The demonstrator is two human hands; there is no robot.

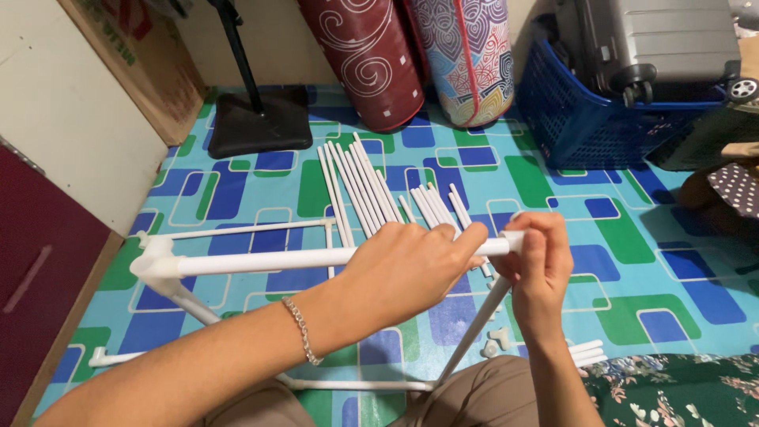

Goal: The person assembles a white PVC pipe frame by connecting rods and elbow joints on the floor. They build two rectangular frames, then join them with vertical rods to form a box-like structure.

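- Your left hand point(411, 265) is wrapped around the long white tube point(269, 260) near its right end. The fingers are closed on it.
- Your right hand point(538, 265) is pinching the tip of that same tube, where a white corner joint point(512, 241) sits. Those fingers are closed tight too.
- The tube lies flat in the air above the floor mat point(617, 237). Its far left end is stuck into another white corner piece point(154, 261).
- A second white tube point(474, 332) slants down from the joint toward your lap.
- I think the tube end is going into the joint, but your fingers hide that spot, so I cannot be sure.
- Keep the left hand still so the tube does not wobble. Push straight along the tube with the right hand, not at a slant.
- Hold the joint square so the leg tube below does not twist out.
- More loose white tubes point(364, 186) lie on the mat just past your hands. Small white joint bits point(496, 340) rest near your knee.
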